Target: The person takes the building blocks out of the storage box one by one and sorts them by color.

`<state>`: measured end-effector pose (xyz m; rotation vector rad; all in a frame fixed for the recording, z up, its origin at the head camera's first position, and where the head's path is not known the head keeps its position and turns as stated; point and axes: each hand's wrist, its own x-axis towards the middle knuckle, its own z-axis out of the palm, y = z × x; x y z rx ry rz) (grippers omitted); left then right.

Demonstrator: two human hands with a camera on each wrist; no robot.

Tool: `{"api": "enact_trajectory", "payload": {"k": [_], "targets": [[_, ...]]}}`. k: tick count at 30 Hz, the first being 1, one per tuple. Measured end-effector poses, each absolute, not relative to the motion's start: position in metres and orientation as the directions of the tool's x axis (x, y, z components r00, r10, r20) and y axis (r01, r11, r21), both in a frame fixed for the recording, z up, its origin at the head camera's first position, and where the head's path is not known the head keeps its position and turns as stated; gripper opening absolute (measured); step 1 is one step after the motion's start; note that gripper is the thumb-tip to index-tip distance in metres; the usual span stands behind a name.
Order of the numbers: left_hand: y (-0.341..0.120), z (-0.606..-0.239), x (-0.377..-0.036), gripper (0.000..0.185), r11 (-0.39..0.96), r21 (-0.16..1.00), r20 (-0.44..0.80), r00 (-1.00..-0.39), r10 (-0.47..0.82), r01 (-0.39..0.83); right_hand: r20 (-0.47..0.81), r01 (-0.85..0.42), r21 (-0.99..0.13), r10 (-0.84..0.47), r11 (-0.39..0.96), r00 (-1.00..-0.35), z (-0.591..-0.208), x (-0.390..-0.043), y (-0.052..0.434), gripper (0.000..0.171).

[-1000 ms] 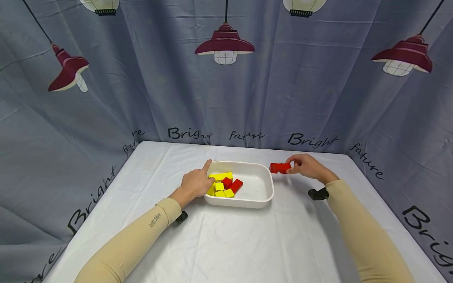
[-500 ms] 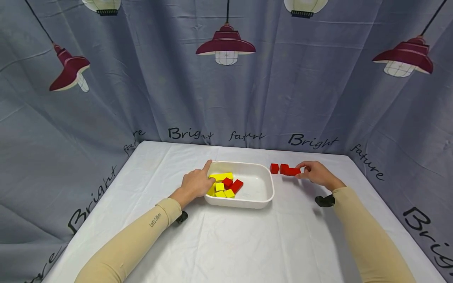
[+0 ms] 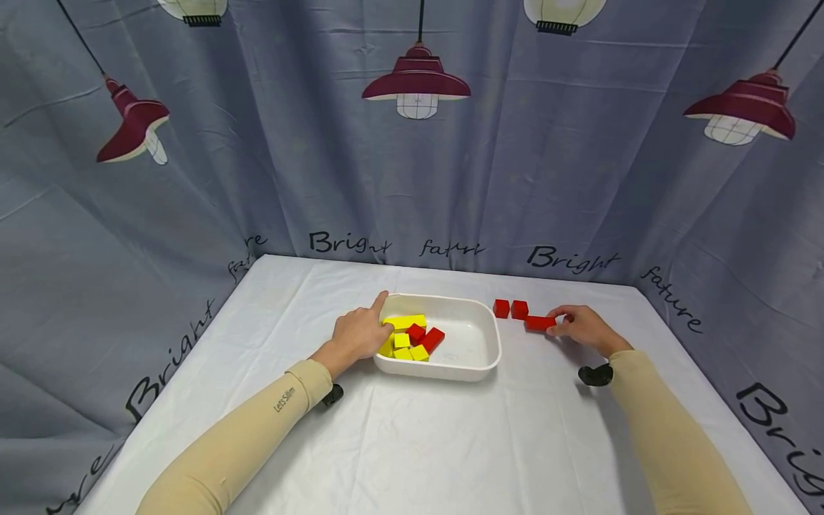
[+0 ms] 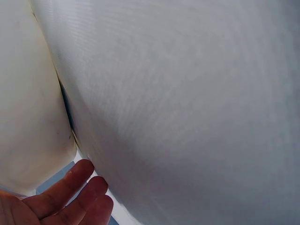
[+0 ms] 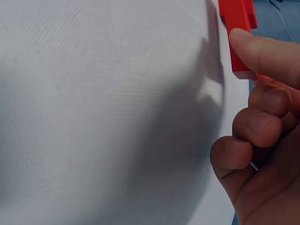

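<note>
My left hand grips the left end of a white plastic tray, thumb over the rim and index finger along its back left corner. In the left wrist view, several fingers lie beside the outer wall of the tray. Yellow blocks and red blocks lie in the tray's left half. To the right of the tray, my right hand pinches the end of a long red block between thumb and fingers. Two red cubes stand side by side just beyond its left end.
A white cloth covers the table. Behind it hangs a grey-blue curtain printed with lamps and lettering. The tray's right half shows bare floor.
My right hand has moved right and nearer to me with the long red block. Two red cubes now show behind and left of it. The left hand and tray hold their place.
</note>
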<state>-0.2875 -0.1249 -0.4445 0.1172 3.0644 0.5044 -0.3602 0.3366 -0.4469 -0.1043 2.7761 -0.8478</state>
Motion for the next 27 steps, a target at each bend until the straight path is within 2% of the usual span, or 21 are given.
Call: {"api": "enact_trajectory", "payload": {"k": [27], "targets": [[-0.123, -0.4407, -0.2853, 0.074, 0.946, 0.317, -0.05, -0.995, 0.083, 0.063, -0.151, 0.052, -0.505, -0.029, 0.862, -0.988, -0.4556, -0.369, 0.3339, 0.045]]}}
